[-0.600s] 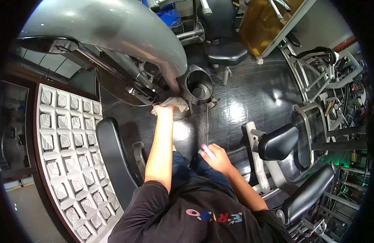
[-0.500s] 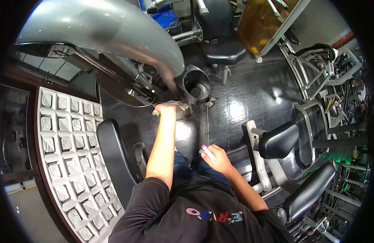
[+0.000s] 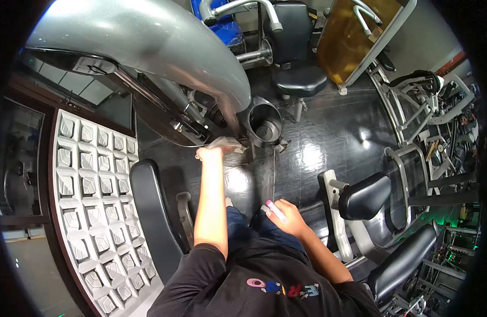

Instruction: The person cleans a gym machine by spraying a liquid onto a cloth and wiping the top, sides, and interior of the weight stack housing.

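My left hand point(image 3: 209, 154) reaches out at arm's length, its fingers closed on a greyish cloth point(image 3: 228, 143). The cloth lies at the lower part of the gym machine point(image 3: 175, 55), close beside its black cup holder point(image 3: 264, 126). Near my lap, my right hand point(image 3: 290, 218) is wrapped round a small white bottle point(image 3: 277, 212) with a pink cap, which points up and to the left.
A black padded backrest point(image 3: 154, 203) stands by my left arm, in front of a white patterned panel point(image 3: 95, 185). To the right is another machine with a black pad point(image 3: 365, 196). A black seat point(image 3: 299, 80) stands ahead on the dark floor point(image 3: 328, 142).
My left hand has moved left with the cloth, away from the cup holder. The view has shifted slightly, and my right hand still holds the bottle near my lap.
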A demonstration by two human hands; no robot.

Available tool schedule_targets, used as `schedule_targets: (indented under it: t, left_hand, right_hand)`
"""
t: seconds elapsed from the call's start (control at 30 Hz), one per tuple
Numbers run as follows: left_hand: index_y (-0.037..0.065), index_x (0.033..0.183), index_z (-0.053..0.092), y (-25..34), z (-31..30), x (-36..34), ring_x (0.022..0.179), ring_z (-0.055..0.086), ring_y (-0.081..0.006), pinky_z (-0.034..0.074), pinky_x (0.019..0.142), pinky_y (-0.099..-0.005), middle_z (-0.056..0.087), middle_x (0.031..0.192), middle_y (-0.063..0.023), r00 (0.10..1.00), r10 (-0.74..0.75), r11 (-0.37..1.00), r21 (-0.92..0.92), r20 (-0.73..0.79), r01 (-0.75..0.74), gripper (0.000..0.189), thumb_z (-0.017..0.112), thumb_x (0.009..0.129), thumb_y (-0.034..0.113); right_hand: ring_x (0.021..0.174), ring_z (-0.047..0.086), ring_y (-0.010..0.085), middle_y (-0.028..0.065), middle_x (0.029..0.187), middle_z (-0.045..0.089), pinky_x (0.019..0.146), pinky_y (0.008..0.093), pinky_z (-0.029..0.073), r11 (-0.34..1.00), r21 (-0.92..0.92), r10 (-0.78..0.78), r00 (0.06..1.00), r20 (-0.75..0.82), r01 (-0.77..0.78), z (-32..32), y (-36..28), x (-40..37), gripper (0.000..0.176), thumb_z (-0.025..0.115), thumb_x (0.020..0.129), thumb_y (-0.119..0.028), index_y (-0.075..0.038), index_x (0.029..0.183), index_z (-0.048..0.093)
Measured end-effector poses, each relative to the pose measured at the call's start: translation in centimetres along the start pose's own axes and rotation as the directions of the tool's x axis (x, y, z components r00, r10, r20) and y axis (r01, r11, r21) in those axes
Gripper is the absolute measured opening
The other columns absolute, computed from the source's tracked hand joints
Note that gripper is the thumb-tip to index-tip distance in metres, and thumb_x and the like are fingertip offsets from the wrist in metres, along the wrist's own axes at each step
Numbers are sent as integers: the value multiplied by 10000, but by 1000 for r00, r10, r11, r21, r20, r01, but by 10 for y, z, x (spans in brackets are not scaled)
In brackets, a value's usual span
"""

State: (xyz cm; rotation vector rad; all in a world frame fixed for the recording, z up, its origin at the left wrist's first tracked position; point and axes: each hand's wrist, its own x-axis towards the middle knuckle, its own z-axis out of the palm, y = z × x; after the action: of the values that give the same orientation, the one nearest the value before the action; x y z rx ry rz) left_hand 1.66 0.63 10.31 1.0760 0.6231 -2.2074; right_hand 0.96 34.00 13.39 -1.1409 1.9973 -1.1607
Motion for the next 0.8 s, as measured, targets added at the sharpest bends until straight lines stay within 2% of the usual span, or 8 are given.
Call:
schedule_targets:
  t: [0.4, 0.5, 0.57, 0.6, 0.63, 0.7, 0.73, 0.8]
  left_hand:
    - [20, 1512, 23, 12, -8, 45, 1461, -30, -377, -20, 1141, -616, -4, 1590, -180, 988, 108, 991, 90, -112, -98, 885, 182, 891, 629]
    - [-13, 1497, 112, 63, -30, 47, 1437, 180, -363, 82, 1138, -634, 144, 1564, -208, 993, 32, 994, 97, 109, -43, 868, 289, 870, 560]
    - [-86, 1438, 208, 122, -61, 83, 1422, 237, -343, 178, 1157, -545, 251, 1517, -238, 875, 100, 967, 160, 474, -198, 891, 158, 899, 621]
    - [-46, 1452, 214, 104, -54, 42, 1398, 279, -363, 230, 1139, -556, 268, 1510, -233, 821, 453, 812, 219, 348, -541, 803, 196, 909, 546]
    - [-14, 1401, 299, 84, -50, -3, 1267, 441, -377, 364, 1059, -549, 404, 1406, -241, 812, 404, 830, 204, 421, -518, 716, 311, 872, 468]
    - [-3, 1322, 372, 111, -77, 40, 1156, 513, -384, 426, 994, -539, 487, 1300, -227, 798, 524, 785, 196, 299, -588, 646, 354, 860, 448]
    - [11, 1287, 410, 107, -75, 35, 1144, 518, -372, 428, 984, -549, 504, 1278, -190, 903, 401, 856, 288, 151, -428, 618, 348, 897, 486]
    - [43, 1297, 446, 81, -87, 69, 1170, 502, -340, 438, 978, -540, 492, 1315, -168, 908, 367, 834, 361, 200, -417, 587, 317, 941, 491]
  right_hand:
    - [673, 524, 352, 156, 728, 517, 615, 419, 425, 998, 70, 9, 1000, -27, -7, 3, 12, -21, 243, 667, 857, -215, -15, 798, 543]
    - [674, 531, 348, 153, 733, 531, 620, 420, 428, 997, 57, 44, 999, 6, -44, -3, 9, -29, 236, 672, 854, -209, -17, 802, 545]
    - [675, 537, 343, 150, 736, 540, 619, 412, 429, 996, 67, 63, 998, -17, -62, -5, 8, -32, 234, 674, 852, -203, -16, 800, 543]
    - [675, 537, 343, 150, 736, 540, 619, 412, 429, 996, 70, 65, 998, -20, -64, -6, 10, -33, 234, 674, 852, -203, -16, 800, 543]
    - [671, 538, 339, 147, 732, 539, 619, 407, 428, 997, 55, 63, 998, -28, -61, -6, 16, -36, 235, 673, 855, -204, -15, 800, 544]
    - [667, 539, 334, 145, 729, 537, 618, 402, 427, 997, 42, 61, 998, -30, -60, -5, 25, -41, 236, 671, 859, -204, -15, 800, 544]
    - [665, 538, 332, 144, 727, 536, 620, 400, 427, 995, 63, 85, 996, -20, -83, -3, 28, -41, 236, 669, 862, -207, -15, 805, 545]
    - [659, 535, 327, 142, 724, 533, 625, 393, 425, 987, 121, 108, 994, 1, -108, 0, 28, -39, 238, 664, 871, -218, -17, 818, 548]
